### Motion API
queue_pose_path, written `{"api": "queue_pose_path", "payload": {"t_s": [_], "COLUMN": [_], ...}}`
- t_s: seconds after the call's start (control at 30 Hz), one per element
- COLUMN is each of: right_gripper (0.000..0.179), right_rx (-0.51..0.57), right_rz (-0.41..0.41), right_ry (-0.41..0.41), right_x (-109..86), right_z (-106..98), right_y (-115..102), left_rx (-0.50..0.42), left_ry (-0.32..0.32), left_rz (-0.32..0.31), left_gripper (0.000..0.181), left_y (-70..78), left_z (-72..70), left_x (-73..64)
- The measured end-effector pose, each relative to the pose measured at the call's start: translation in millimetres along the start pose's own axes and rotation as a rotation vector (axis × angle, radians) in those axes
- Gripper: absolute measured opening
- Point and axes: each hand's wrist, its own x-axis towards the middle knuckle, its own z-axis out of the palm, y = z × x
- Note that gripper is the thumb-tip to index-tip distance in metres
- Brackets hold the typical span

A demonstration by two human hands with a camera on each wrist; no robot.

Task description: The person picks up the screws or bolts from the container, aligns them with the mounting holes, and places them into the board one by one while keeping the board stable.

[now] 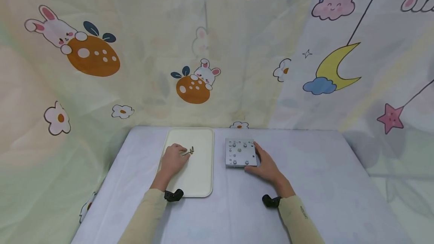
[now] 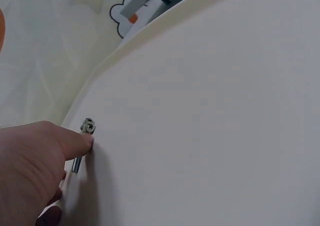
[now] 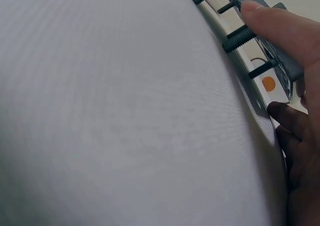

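My left hand [image 1: 174, 159] is over the cream tray [image 1: 201, 178], pinching a small metal screw [image 2: 76, 165] between thumb and fingers. The cross-slotted head of a screw [image 2: 88, 126] shows just beyond the thumb tip. Small screws [image 1: 192, 149] show at the fingertips in the head view; whether all of them are held cannot be told. My right hand [image 1: 268, 165] grips a square silver metal plate [image 1: 240, 155] at its right side and near edge. Round screw heads and holes dot its top. From the right wrist, several dark threaded bolts [image 3: 239, 39] stick out of the plate beside the thumb.
A white cloth covers the table [image 1: 305, 176]. The tray stands left of the plate, with a strip of cloth between them. Behind the table hangs a printed curtain [image 1: 145, 67] with rabbits and flowers. Both wrists wear black camera mounts [image 1: 174, 195].
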Motion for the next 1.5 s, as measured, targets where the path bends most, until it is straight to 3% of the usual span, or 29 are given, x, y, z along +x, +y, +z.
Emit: {"api": "queue_pose_path", "payload": {"t_s": [0.2, 0.47, 0.7, 0.97, 1.17, 1.5], "right_gripper": [0.122, 0.124, 0.124, 0.125, 0.125, 0.124], "right_rx": [-0.018, -0.012, -0.008, -0.017, -0.015, -0.007], "right_rz": [0.009, 0.013, 0.013, 0.063, 0.059, 0.034], "right_ry": [0.0, 0.001, 0.002, -0.005, -0.006, -0.006], "right_x": [3.1, 1.2, 2.6, 2.1, 0.6, 0.8], "right_z": [-2.1, -1.4, -4.1, -4.4, -3.1, -1.7], "right_y": [-1.6, -0.6, -0.3, 1.3, 0.7, -6.0], "left_rx": [0.016, 0.049, 0.02, -0.008, -0.087, -0.247], "left_ry": [0.002, 0.005, 0.058, 0.075, 0.079, 0.057], "left_rz": [0.001, 0.064, 0.12, 0.134, 0.142, 0.142], "left_gripper": [0.023, 0.009, 0.005, 0.007, 0.004, 0.005], "left_y": [7.4, 7.1, 14.3, 22.3, 33.5, 68.0], "left_z": [-2.4, -0.4, -2.7, -5.4, -5.3, 1.3], "left_x": [1.5, 6.9, 10.4, 12.6, 17.5, 23.9]}}
